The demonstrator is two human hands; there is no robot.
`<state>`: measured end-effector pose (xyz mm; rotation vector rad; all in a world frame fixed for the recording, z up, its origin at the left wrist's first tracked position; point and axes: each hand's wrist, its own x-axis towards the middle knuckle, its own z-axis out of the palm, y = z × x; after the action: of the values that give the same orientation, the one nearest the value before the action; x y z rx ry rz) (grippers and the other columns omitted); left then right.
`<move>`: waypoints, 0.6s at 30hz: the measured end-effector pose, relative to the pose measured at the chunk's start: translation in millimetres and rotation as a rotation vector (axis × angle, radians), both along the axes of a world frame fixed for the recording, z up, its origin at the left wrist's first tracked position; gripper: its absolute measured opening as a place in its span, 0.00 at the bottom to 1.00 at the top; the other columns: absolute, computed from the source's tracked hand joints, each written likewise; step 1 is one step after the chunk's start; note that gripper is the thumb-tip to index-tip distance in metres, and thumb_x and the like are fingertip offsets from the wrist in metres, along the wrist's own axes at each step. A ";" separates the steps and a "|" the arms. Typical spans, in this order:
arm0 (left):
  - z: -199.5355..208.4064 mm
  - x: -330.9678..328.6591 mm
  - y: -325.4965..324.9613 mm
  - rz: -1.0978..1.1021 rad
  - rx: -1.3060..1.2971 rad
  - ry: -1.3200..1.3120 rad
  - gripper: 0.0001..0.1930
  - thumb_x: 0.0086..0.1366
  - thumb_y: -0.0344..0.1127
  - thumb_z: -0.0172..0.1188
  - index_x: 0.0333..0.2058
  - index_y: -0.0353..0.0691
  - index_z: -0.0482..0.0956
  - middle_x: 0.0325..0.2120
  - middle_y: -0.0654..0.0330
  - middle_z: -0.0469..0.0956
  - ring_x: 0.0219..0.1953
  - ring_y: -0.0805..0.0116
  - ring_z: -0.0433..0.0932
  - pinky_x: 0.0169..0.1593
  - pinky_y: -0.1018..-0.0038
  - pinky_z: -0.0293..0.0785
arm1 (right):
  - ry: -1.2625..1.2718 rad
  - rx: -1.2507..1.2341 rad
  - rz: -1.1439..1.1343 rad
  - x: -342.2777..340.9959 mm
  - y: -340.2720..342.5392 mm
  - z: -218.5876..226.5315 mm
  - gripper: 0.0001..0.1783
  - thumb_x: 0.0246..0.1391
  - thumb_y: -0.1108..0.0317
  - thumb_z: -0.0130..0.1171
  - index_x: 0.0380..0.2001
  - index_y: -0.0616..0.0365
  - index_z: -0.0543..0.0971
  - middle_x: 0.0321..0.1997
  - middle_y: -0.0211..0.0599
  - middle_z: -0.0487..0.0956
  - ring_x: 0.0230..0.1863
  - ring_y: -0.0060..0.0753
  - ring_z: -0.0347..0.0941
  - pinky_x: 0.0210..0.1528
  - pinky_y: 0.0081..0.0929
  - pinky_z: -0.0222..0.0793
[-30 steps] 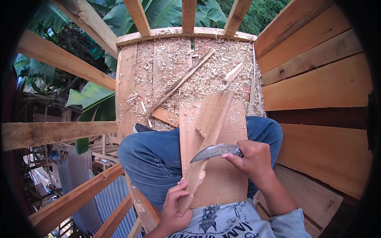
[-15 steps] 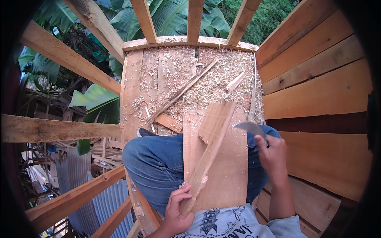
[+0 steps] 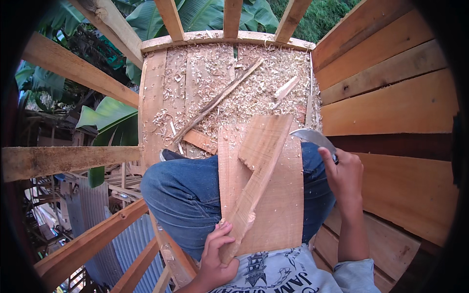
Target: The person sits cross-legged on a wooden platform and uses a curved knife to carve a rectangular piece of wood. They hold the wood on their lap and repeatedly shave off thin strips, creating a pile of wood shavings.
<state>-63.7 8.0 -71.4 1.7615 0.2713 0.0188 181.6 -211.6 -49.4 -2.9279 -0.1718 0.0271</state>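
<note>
The plank floor [image 3: 152, 97] spreads out ahead of both hands' fingers, bounded by a slatted railing [image 3: 73, 158]. The crossed legs in blue jeans [image 3: 178, 188] lie between and beyond the fingers, apparently folded to make a level lap. Across them, between the left and right fingers, rests a flat board [image 3: 278, 210], probably there to shield the thighs and give firm backing.

The paddle-shaped wood piece [image 3: 266, 141] slants over that board, running up and rightward from the left fingers [image 3: 215, 238]. These pinch its narrow end near the body, seemingly to steady it while the wide end stays exposed. Beyond them, ahead on the floor, lies a rough stick [image 3: 220, 100].

The right fingers [image 3: 329, 161] wrap around the handle of a curved-blade knife [image 3: 317, 138]; its blade points leftward from them to the wide end's edge, though contact cannot be told. The thumb lies toward the blade, likely for control. Farther ahead of all the fingers lie an orange-brown offcut [image 3: 201, 141] and scattered shavings [image 3: 288, 63].
</note>
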 end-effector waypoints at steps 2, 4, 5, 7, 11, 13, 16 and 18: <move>2.6 0.7 2.0 -0.046 -0.024 0.017 0.27 0.41 0.15 0.51 0.45 0.34 0.65 0.55 0.44 0.64 0.65 0.50 0.61 0.70 0.55 0.48 | -0.007 -0.017 0.004 -0.3 -7.9 2.5 0.31 0.53 0.42 0.59 0.16 0.62 0.75 0.17 0.49 0.75 0.21 0.55 0.74 0.23 0.43 0.68; 3.6 2.3 1.7 -0.064 -0.029 0.024 0.27 0.41 0.13 0.48 0.45 0.33 0.63 0.55 0.45 0.62 0.67 0.52 0.58 0.71 0.57 0.45 | 0.015 0.033 0.079 -10.9 -3.7 10.1 0.30 0.52 0.44 0.60 0.15 0.62 0.74 0.16 0.47 0.74 0.20 0.54 0.73 0.22 0.42 0.67; 3.6 3.3 1.4 -0.063 -0.022 0.022 0.27 0.41 0.13 0.48 0.45 0.33 0.63 0.55 0.45 0.62 0.67 0.51 0.58 0.71 0.57 0.45 | 0.040 0.091 0.147 -24.5 7.8 17.6 0.29 0.52 0.45 0.62 0.14 0.61 0.73 0.14 0.45 0.73 0.19 0.52 0.73 0.21 0.40 0.67; 3.1 3.5 0.8 -0.074 -0.026 0.030 0.27 0.41 0.13 0.48 0.45 0.33 0.63 0.55 0.45 0.62 0.67 0.51 0.58 0.71 0.56 0.45 | 0.130 0.175 0.312 -57.3 26.5 18.0 0.28 0.48 0.44 0.65 0.14 0.59 0.72 0.13 0.41 0.72 0.17 0.47 0.73 0.19 0.38 0.65; 0.1 0.6 0.5 -0.025 -0.038 0.037 0.26 0.43 0.17 0.54 0.46 0.34 0.66 0.55 0.44 0.65 0.64 0.48 0.63 0.69 0.53 0.48 | 0.169 0.150 0.441 -66.5 38.7 5.4 0.30 0.44 0.40 0.66 0.12 0.55 0.70 0.12 0.37 0.70 0.14 0.39 0.71 0.16 0.33 0.63; 0.6 0.4 0.9 -0.004 -0.022 0.033 0.26 0.44 0.19 0.57 0.46 0.35 0.68 0.55 0.43 0.67 0.63 0.46 0.65 0.69 0.52 0.50 | 0.141 0.083 0.469 -56.7 36.5 4.8 0.31 0.42 0.38 0.66 0.11 0.54 0.69 0.12 0.35 0.70 0.13 0.37 0.70 0.15 0.32 0.61; 1.2 3.1 1.1 -0.024 0.003 0.022 0.26 0.44 0.19 0.57 0.46 0.35 0.68 0.55 0.43 0.67 0.62 0.45 0.65 0.68 0.51 0.51 | 0.075 0.069 0.487 -49.3 34.8 2.7 0.32 0.41 0.38 0.66 0.11 0.54 0.67 0.11 0.34 0.69 0.12 0.36 0.68 0.14 0.31 0.60; 0.4 5.1 1.2 -0.029 0.029 0.002 0.26 0.44 0.19 0.57 0.47 0.34 0.68 0.55 0.43 0.68 0.62 0.45 0.65 0.68 0.51 0.51 | 0.055 0.074 0.460 -46.6 33.6 0.6 0.32 0.42 0.37 0.65 0.11 0.55 0.68 0.12 0.36 0.69 0.13 0.39 0.69 0.15 0.33 0.61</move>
<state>-58.6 9.1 -71.0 1.7944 0.2487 0.0000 135.0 -178.0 -48.7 -2.7441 -0.8113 0.1662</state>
